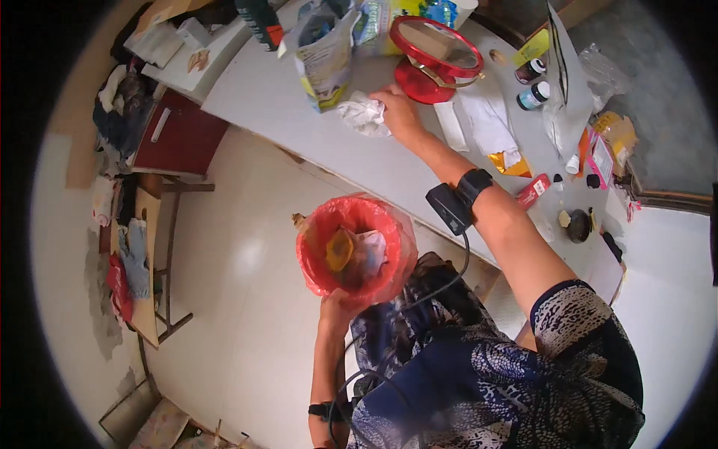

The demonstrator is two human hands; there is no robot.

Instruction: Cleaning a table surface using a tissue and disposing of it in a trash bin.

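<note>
My left hand (337, 310) grips the near rim of a waste bin (307, 264) lined with a red plastic bag. The bin hangs in front of the table edge, over the floor. Inside it lie a yellow wrapper (340, 250) and some pale crumpled scraps (371, 250). On the table, my right hand (399, 115) has its fingers closed on the right side of a crumpled white tissue (360, 114). Just beyond that hand stands a red-framed mirror (440, 47) on a round base. A plastic pouch (325, 70) stands behind the tissue.
The grey tabletop (314, 134) also bears a white strip (450, 126), white paper (487, 115), two small bottles (533, 95) and a red box (533, 192). A cable (463, 261) runs from my right wrist across my lap. A dark red cabinet (179, 134) stands left.
</note>
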